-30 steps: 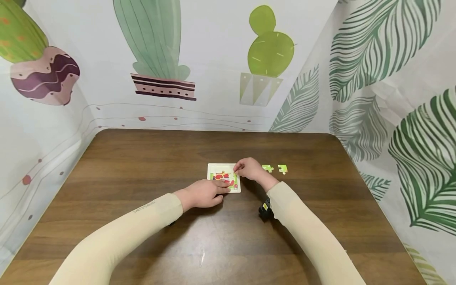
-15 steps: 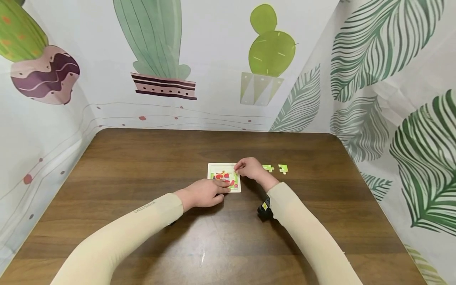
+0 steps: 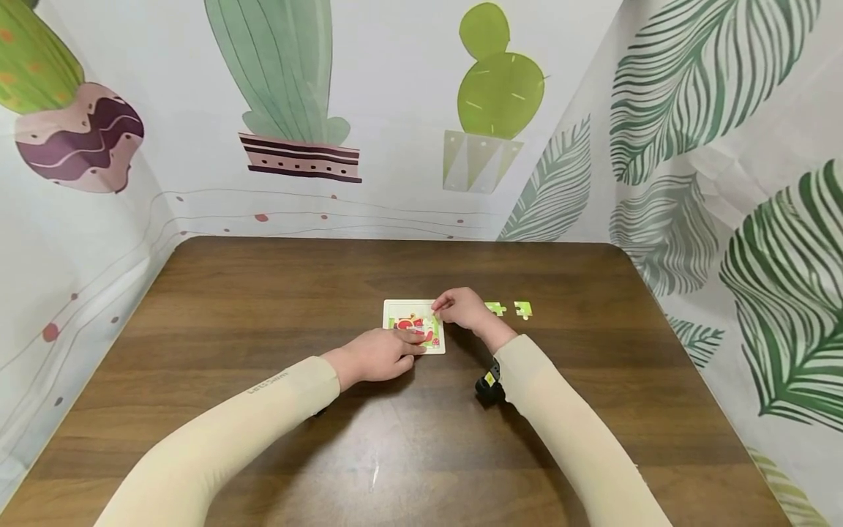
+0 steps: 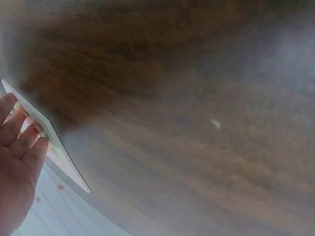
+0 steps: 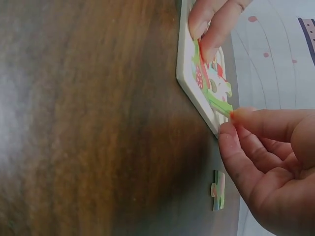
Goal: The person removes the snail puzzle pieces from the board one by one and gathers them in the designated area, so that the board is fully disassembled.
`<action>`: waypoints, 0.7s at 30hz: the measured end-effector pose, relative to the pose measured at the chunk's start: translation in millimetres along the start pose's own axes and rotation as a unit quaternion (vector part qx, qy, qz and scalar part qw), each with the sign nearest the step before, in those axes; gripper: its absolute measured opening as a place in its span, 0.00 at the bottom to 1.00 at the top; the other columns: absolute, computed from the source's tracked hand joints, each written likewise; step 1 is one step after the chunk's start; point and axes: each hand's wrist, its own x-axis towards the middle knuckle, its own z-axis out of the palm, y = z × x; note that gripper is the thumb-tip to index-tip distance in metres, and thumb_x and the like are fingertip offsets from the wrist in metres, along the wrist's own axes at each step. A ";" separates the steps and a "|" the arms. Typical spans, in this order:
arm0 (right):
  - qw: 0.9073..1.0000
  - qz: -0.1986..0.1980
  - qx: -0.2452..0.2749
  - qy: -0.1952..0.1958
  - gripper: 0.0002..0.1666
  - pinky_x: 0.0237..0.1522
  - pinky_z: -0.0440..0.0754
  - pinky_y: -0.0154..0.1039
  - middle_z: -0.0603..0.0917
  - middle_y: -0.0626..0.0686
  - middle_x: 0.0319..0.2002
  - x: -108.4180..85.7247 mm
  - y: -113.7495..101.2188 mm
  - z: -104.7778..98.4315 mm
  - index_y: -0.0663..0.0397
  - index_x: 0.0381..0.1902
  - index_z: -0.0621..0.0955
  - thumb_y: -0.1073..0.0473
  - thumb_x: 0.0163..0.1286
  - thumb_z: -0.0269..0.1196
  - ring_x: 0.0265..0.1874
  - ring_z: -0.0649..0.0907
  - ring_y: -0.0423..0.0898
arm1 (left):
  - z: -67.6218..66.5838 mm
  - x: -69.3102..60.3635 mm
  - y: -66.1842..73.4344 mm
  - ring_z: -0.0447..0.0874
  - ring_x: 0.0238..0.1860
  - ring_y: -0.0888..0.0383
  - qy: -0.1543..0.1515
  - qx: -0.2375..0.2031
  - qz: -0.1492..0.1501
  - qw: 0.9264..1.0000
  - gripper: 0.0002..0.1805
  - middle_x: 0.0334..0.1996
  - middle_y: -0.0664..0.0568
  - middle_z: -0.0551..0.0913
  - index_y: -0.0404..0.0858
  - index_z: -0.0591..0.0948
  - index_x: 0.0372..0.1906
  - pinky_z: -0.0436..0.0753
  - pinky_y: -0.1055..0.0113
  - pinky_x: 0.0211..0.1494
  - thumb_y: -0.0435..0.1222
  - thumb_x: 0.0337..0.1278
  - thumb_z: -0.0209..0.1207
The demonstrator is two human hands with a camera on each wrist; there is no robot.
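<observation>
A white puzzle tray [image 3: 413, 302] lies flat on the brown wooden table [image 3: 263, 300], out in front of the person and near the middle. Inside it is a puzzle picture [image 3: 428, 329] with red and green bits, and the far part of the tray shows plain white. The left hand [image 3: 377, 355] reaches in from the left and rests on the near part of the picture. Its fingers are almost straight and close together, with the tips touching the puzzle, and they are not curled round anything. The right hand [image 3: 465, 309] is at the right edge of the tray. Its thumb and pointing finger are pressed together on the end of a green piece [image 5: 220, 105], and the other fingers are bent. I cannot tell if that piece lies all the way down in the tray. Two loose green pieces sit on the table to the right, one [image 3: 495, 309] just past the right hand and the other [image 3: 523, 309] a bit farther along. Both arms wear cream sleeves [image 3: 230, 417], and behind the table is a white wall [image 3: 395, 110] with cactus plants and leaves drawn on it.
</observation>
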 end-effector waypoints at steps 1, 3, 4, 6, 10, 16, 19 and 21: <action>1.000 0.001 0.003 -0.003 0.11 0.33 0.75 0.29 0.90 0.62 0.40 0.0 -0.4 -0.3 0.69 0.44 0.85 0.70 0.66 0.63 0.30 0.79 0.40 | 0.2 -0.3 -0.5 0.78 0.70 0.55 0.002 0.002 0.001 1.000 0.22 0.67 0.49 0.82 0.43 0.86 0.60 0.79 0.57 0.70 0.37 0.69 0.49; 1.000 0.006 0.013 -0.008 0.11 0.34 0.77 0.28 0.90 0.62 0.40 -0.4 -0.8 -0.9 0.69 0.45 0.85 0.70 0.66 0.63 0.30 0.79 0.39 | 0.8 -1.0 -1.6 0.78 0.70 0.55 0.004 0.004 0.003 1.000 0.22 0.68 0.49 0.81 0.42 0.86 0.61 0.79 0.57 0.70 0.37 0.69 0.49; 1.000 0.009 0.019 -0.009 0.11 0.35 0.79 0.29 0.89 0.62 0.40 -0.5 -1.0 -1.1 0.69 0.45 0.85 0.69 0.66 0.63 0.30 0.80 0.39 | 0.9 -1.1 -1.8 0.78 0.70 0.55 0.006 0.006 0.004 1.000 0.22 0.68 0.49 0.81 0.42 0.85 0.61 0.79 0.57 0.70 0.37 0.69 0.49; 0.999 0.015 0.030 -0.008 0.11 0.36 0.81 0.29 0.89 0.60 0.39 -0.6 -0.9 -1.5 0.69 0.46 0.85 0.69 0.67 0.64 0.31 0.81 0.39 | 1.0 -0.9 -2.0 0.79 0.70 0.54 0.009 0.009 0.005 1.000 0.22 0.68 0.49 0.81 0.42 0.85 0.61 0.80 0.57 0.70 0.37 0.69 0.49; 0.999 0.013 0.031 -0.001 0.10 0.37 0.80 0.29 0.87 0.57 0.38 -0.1 1.2 -2.2 0.67 0.46 0.85 0.68 0.67 0.66 0.33 0.81 0.41 | 0.7 0.4 -1.3 0.79 0.70 0.54 0.010 0.010 0.005 1.000 0.22 0.67 0.49 0.82 0.42 0.86 0.60 0.80 0.57 0.70 0.37 0.69 0.49; 1.000 -0.004 0.023 -0.004 0.11 0.36 0.77 0.29 0.86 0.56 0.37 1.0 4.2 -0.8 0.66 0.46 0.84 0.69 0.64 0.66 0.36 0.80 0.42 | 0.3 0.0 -0.7 0.79 0.70 0.54 0.005 0.016 0.009 1.000 0.22 0.67 0.49 0.82 0.41 0.85 0.61 0.79 0.57 0.70 0.38 0.70 0.49; 1.000 -0.005 0.028 -0.006 0.12 0.37 0.77 0.29 0.85 0.55 0.36 1.0 4.4 0.2 0.66 0.46 0.84 0.70 0.64 0.66 0.36 0.80 0.43 | -0.8 -0.9 0.9 0.78 0.71 0.54 0.001 0.015 0.007 1.000 0.22 0.67 0.49 0.81 0.41 0.85 0.62 0.79 0.57 0.71 0.38 0.71 0.49; 1.000 -0.004 0.030 -0.005 0.11 0.37 0.77 0.29 0.85 0.55 0.36 0.6 4.2 0.6 0.66 0.45 0.84 0.71 0.64 0.66 0.36 0.80 0.43 | -1.1 -1.3 1.6 0.78 0.71 0.54 -0.003 0.013 0.004 1.000 0.22 0.67 0.49 0.81 0.42 0.84 0.62 0.79 0.56 0.71 0.37 0.71 0.49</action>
